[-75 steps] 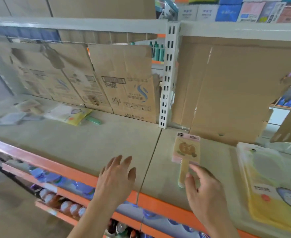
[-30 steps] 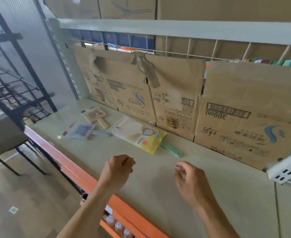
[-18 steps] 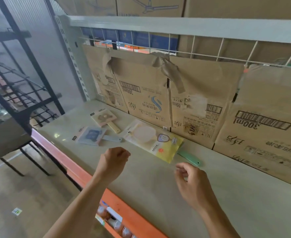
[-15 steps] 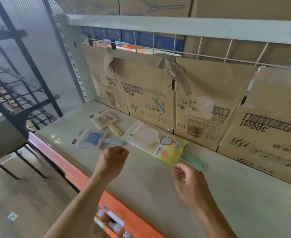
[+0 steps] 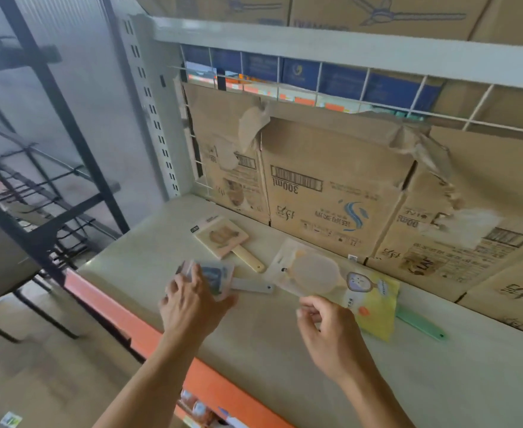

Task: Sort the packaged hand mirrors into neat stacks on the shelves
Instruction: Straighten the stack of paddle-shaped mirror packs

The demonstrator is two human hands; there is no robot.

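Note:
Three packaged hand mirrors lie on the beige shelf (image 5: pixel 272 362). Under the fingers of my left hand (image 5: pixel 189 304) is a blue-grey square mirror (image 5: pixel 221 278) with a grey handle; the fingers are spread flat on its pack. Behind it lies a beige square mirror (image 5: pixel 221 236) with a wooden handle. To the right is a round mirror in a yellow pack (image 5: pixel 368 299) with a green handle sticking out. My right hand (image 5: pixel 328 332) hovers by the front edge of the yellow pack, fingers curled, holding nothing.
Flattened cardboard sheets (image 5: pixel 331 180) line the back of the shelf under a wire grid. The shelf has an orange front edge (image 5: pixel 124 316), with bottles (image 5: pixel 197 409) on the level below. A perforated upright (image 5: pixel 149 103) ends the shelf at the left; a black rack (image 5: pixel 47 211) stands beyond.
The view has swung left along the shelf and closer to the three mirrors. My left hand has opened from a fist and reached forward onto the blue-grey mirror. My right hand stays curled.

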